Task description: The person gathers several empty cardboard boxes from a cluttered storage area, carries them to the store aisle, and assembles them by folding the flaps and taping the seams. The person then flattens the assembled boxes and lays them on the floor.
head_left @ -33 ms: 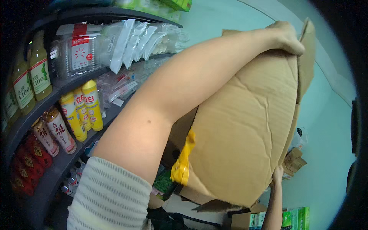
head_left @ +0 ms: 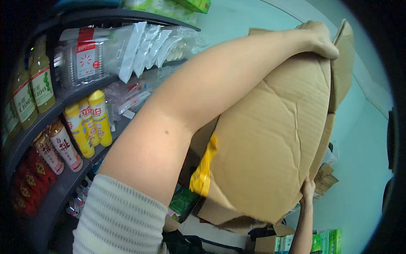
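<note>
A large brown cardboard box (head_left: 262, 144) is held up and tilted in front of me, its broad creased side facing me. A strip of yellow tape (head_left: 204, 169) hangs loose from its left edge. My left arm reaches across the box, and my left hand (head_left: 319, 40) is closed over its upper right edge beside a raised flap (head_left: 343, 63). Lower down, my right hand (head_left: 308, 189) grips the right edge; its fingers are partly hidden by the box.
Dark shelves (head_left: 63, 101) on the left carry bottles (head_left: 42, 84), yellow squeeze bottles (head_left: 100, 118), pink-and-white cans (head_left: 65, 146) and packs of clear plastic containers (head_left: 84, 59). Green packages (head_left: 330, 241) stand at lower right. A pale green wall (head_left: 359, 169) rises behind the box.
The box has shifted slightly up and to the right. Both hands move with it and keep their hold.
</note>
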A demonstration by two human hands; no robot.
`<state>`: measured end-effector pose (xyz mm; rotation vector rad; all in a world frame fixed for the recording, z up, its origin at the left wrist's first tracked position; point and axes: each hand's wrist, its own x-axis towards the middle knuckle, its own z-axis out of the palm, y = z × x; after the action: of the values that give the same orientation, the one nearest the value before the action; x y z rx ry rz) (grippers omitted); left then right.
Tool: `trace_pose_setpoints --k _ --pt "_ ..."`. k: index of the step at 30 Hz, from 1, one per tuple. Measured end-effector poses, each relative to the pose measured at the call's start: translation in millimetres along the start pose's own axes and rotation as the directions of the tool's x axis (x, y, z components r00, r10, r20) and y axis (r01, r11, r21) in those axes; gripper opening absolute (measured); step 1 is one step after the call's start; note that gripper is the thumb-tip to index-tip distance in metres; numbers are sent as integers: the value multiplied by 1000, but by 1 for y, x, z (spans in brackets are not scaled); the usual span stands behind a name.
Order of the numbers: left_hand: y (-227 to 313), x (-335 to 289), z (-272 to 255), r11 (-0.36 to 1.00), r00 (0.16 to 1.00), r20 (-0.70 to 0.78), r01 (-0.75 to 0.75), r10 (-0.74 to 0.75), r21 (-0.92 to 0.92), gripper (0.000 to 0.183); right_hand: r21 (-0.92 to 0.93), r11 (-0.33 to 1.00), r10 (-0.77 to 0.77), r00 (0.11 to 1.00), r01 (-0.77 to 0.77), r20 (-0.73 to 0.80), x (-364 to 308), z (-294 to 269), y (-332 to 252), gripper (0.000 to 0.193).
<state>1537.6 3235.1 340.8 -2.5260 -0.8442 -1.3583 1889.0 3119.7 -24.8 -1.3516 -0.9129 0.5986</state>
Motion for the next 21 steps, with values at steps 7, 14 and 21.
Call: trace_pose_setpoints --k 7,14,21 --pt "-15 62 13 825 984 -39 -123 173 552 46 -190 954 -268 944 232 -191 136 11 1 62" --pt "-66 22 115 820 974 222 -157 38 550 29 14 982 187 981 -188 42 209 76 83 51" --pt "-125 -129 293 947 826 547 -271 136 175 51 -414 850 478 805 -324 351 227 171 160 61"
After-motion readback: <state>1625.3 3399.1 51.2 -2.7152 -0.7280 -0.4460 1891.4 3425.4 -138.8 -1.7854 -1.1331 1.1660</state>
